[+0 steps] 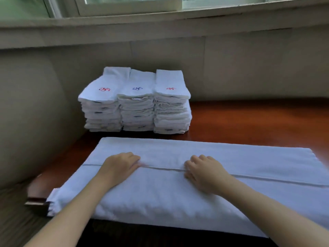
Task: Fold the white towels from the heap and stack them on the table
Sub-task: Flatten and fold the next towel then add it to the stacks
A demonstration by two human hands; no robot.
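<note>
A long white towel (178, 193) lies spread across the front of the brown table (258, 122), folded lengthwise, with a hem line running across its middle. My left hand (119, 166) rests palm down on it left of centre, fingers curled at the hem. Right of centre, my right hand (204, 172) presses on the same hem, fingers bent. Behind the towel stand three side-by-side stacks of folded white towels (135, 102), the top ones marked with small red and blue embroidery.
A beige wall (249, 68) runs behind the table, with a window sill (160, 16) above. A rounded beige surface (26, 113) stands at the left. The table's left edge (35, 198) is near the towel's end. The towel overhangs the front edge.
</note>
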